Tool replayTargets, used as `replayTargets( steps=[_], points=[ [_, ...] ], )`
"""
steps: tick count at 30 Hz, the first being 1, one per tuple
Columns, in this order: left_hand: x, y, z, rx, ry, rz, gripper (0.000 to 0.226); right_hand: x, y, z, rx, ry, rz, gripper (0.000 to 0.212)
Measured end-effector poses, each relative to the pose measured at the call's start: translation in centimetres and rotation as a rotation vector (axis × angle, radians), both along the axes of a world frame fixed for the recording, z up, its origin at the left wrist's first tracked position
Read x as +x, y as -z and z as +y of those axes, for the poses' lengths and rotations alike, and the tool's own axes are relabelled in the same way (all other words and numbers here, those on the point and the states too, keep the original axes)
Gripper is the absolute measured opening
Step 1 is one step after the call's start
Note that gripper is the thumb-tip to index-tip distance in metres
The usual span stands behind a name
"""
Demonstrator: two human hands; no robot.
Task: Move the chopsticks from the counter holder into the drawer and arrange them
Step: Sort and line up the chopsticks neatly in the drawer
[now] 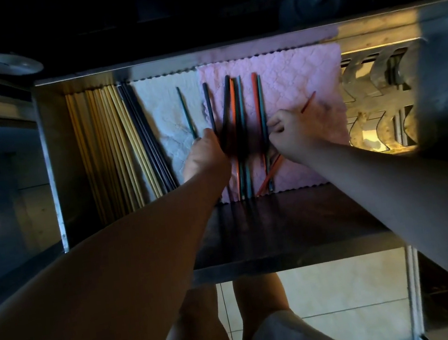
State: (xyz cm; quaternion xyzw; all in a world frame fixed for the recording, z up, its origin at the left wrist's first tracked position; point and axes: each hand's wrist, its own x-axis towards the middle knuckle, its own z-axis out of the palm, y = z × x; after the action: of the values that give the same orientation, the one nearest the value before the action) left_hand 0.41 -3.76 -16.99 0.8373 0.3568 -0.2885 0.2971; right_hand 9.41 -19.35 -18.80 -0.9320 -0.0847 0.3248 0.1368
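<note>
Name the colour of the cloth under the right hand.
Pink cloth, with a quilted pattern; the head view shows it.

1. I can read no words, numbers, brands or signs anywhere in the drawer [52, 165] before me.
2. The chopsticks [233, 111] I am handling are plain coloured sticks with no legible marking.
3. The pink cloth [290, 79] under them shows only a quilted pattern.
</note>
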Motion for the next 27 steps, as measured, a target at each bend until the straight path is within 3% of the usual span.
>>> replayTargets(
  steps=[3, 10, 22, 27],
  points=[
    [0.1, 0.3, -0.3, 0.021, -0.06, -0.011, 0.026, 0.2, 0.0, -0.2, -0.016, -0.022, 0.057, 0.034],
    [0.8, 0.4, -1.0, 0.021, -0.228, -0.056, 0.025, 0.0, -1.1, -0.4, 0.088, -0.05, -0.025, 0.02],
    [1.5, 1.0, -0.4, 0.024, -0.153, -0.01, 0.029, -0.1, -1.4, -0.2, 0.238, -0.023, -0.016, 0.021],
    [0.8, 0.5, -0.1, 0.036, -0.404, -0.092, 0.017, -0.4, -1.3, -0.2, 0.204, -0.054, -0.09, 0.022]
  ],
)
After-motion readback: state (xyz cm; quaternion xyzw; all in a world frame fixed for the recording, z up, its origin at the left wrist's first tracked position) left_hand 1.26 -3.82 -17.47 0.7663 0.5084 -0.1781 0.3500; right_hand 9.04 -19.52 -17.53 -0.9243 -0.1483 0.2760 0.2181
